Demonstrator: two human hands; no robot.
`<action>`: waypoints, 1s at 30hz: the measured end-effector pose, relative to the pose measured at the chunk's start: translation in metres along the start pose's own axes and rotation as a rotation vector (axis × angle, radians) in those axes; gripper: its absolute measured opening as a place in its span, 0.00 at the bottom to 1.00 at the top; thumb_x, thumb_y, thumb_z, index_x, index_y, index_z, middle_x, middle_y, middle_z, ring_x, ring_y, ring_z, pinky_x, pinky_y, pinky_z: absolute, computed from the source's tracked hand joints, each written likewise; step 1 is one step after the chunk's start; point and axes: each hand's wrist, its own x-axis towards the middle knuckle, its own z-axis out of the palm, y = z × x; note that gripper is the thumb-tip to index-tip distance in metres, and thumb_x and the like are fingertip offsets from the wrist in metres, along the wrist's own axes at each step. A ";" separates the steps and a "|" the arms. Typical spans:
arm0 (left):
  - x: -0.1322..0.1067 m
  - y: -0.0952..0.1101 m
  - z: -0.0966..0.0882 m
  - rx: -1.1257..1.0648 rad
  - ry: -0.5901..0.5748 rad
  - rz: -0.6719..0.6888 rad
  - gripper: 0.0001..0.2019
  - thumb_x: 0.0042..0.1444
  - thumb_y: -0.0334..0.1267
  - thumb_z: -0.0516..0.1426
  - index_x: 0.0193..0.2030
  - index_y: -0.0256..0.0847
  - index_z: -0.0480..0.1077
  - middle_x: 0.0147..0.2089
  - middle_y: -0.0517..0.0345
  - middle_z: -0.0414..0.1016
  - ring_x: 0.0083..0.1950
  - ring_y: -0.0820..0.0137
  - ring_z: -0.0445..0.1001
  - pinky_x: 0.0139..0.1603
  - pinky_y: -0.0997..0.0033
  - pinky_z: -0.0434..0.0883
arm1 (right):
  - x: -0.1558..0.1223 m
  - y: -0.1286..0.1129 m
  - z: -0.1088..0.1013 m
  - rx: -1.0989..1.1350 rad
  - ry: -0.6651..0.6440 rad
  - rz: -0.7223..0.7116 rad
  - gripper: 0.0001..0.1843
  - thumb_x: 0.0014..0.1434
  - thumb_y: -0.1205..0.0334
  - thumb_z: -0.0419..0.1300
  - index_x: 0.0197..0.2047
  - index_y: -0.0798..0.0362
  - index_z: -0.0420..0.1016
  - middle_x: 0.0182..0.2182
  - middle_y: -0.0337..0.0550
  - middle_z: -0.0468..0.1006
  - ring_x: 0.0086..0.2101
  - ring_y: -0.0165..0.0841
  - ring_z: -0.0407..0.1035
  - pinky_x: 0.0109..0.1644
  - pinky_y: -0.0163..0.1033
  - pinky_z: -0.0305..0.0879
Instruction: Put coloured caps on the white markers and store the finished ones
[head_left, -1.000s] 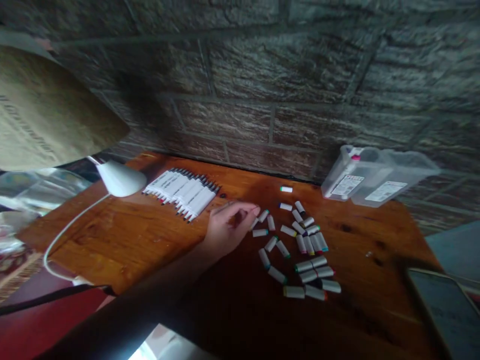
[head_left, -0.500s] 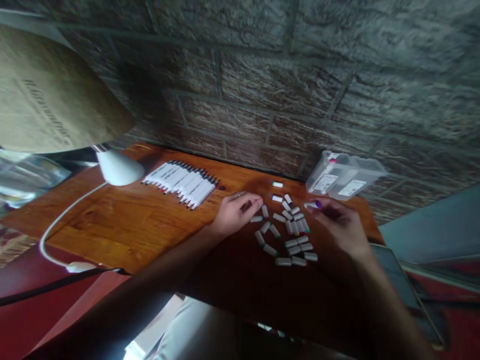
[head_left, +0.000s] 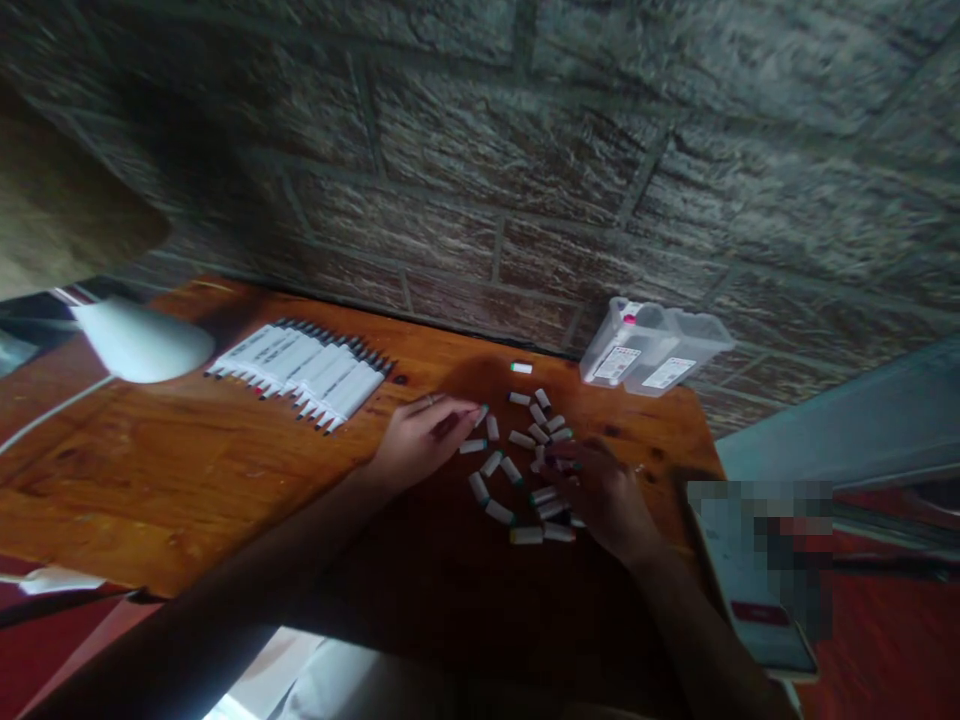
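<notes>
Several white marker caps [head_left: 519, 438] with coloured ends lie scattered on a wooden table [head_left: 187, 470]. My left hand [head_left: 420, 440] rests at the left side of the pile, its thumb and fingers pinched on a green-tipped cap [head_left: 481, 412]. My right hand [head_left: 609, 495] lies over the right side of the pile, with its fingers curled down among the caps. It is dark and blurred, so what it holds is unclear. A row of uncapped white markers [head_left: 300, 365] lies to the left of my left hand.
A clear plastic box [head_left: 652, 345] stands against the brick wall at the back right. A single cap [head_left: 520, 368] lies apart behind the pile. A white lamp head [head_left: 139, 340] with its cable is on the left. A flat device [head_left: 750, 590] lies at the table's right edge.
My right hand came into view with a purple-tipped cap and has dropped left onto the pile. My left hand has stayed pinched at the pile's left side. The view has shifted.
</notes>
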 end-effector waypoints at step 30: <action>0.044 -0.015 -0.076 0.539 -0.469 -0.634 0.10 0.55 0.41 0.59 0.34 0.39 0.79 0.35 0.45 0.82 0.40 0.57 0.80 0.41 0.65 0.72 | -0.004 -0.002 -0.001 -0.143 0.215 -0.096 0.08 0.66 0.57 0.58 0.40 0.47 0.78 0.35 0.44 0.82 0.37 0.38 0.76 0.43 0.41 0.70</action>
